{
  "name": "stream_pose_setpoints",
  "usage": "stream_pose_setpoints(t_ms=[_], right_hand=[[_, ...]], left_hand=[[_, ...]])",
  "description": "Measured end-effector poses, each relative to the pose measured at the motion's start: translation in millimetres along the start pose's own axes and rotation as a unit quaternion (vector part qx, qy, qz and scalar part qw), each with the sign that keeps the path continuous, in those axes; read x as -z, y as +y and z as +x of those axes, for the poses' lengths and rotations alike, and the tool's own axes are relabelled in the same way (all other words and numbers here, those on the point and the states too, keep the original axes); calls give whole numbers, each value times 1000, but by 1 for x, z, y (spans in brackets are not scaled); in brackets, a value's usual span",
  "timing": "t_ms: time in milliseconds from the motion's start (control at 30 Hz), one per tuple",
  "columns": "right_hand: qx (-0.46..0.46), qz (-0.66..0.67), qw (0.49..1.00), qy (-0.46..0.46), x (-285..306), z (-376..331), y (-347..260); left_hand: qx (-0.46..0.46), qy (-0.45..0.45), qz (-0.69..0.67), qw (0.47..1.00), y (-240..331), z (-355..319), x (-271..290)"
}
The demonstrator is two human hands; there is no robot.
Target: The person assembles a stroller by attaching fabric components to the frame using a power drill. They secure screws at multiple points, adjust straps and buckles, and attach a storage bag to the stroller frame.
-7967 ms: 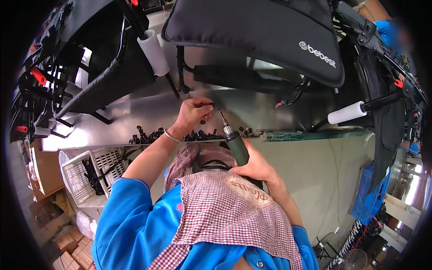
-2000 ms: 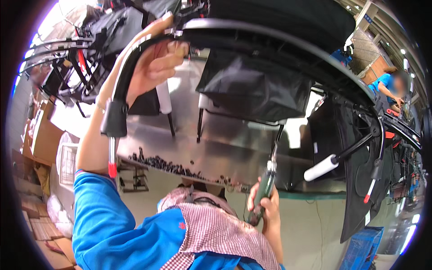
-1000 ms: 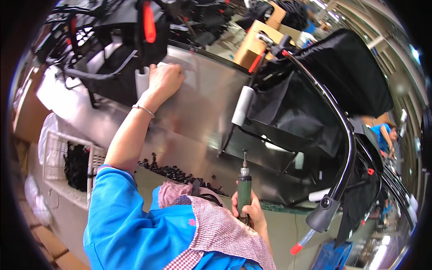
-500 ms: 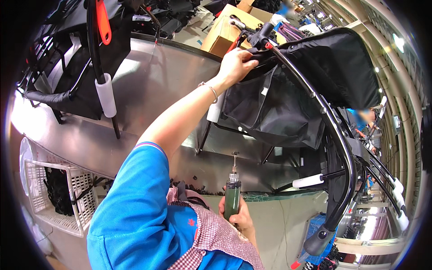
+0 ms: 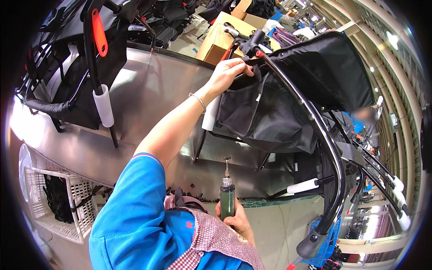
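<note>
My left hand (image 5: pixel 228 74) reaches out across a black stroller (image 5: pixel 270 118), its fingers pinched on the black fabric near the frame's upper joint. Close to my body, my right hand (image 5: pixel 238 220) grips a green power screwdriver (image 5: pixel 228 200) with its bit pointing up and away, apart from the stroller. The curved black tube (image 5: pixel 310 110) of the frame runs down the right side. A black canopy (image 5: pixel 326 74) spreads out beyond that tube. What exactly lies between my left fingertips is too small to make out.
The stroller stands on a shiny metal worktable (image 5: pixel 148 85). Another black stroller (image 5: pixel 101 67) with a red strap piece is at the left. A white plastic basket (image 5: pixel 74 198) holds black parts. Behind are cardboard boxes (image 5: pixel 216 40); a blue crate (image 5: pixel 330 238) sits at lower right.
The view has shifted slightly. My left hand remains at the fabric near the upper joint, its fingers now more pinched together. The screwdriver stays in my right hand.
</note>
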State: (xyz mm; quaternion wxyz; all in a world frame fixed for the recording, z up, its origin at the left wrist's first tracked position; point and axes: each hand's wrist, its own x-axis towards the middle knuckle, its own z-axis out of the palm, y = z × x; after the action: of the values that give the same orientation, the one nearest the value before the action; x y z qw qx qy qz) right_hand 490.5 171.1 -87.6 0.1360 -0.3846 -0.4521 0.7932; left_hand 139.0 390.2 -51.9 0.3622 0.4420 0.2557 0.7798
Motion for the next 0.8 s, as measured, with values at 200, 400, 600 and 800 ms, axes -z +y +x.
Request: stream_pose_setpoints(t_ms=[200,400,600,800], right_hand=[[10,-18,1000,-21,1,2,-7],[-1,-16,1000,-15,1,4,-10],[8,-18,1000,-9,-2,5,-9],[13,-13,1000,-11,-4,6,-3]], left_hand=[[-51,81,223,970,-15,20,-6],[-109,69,223,966,-21,25,-4],[-109,44,217,969,-24,11,-2],[-74,9,215,974,-14,10,7]])
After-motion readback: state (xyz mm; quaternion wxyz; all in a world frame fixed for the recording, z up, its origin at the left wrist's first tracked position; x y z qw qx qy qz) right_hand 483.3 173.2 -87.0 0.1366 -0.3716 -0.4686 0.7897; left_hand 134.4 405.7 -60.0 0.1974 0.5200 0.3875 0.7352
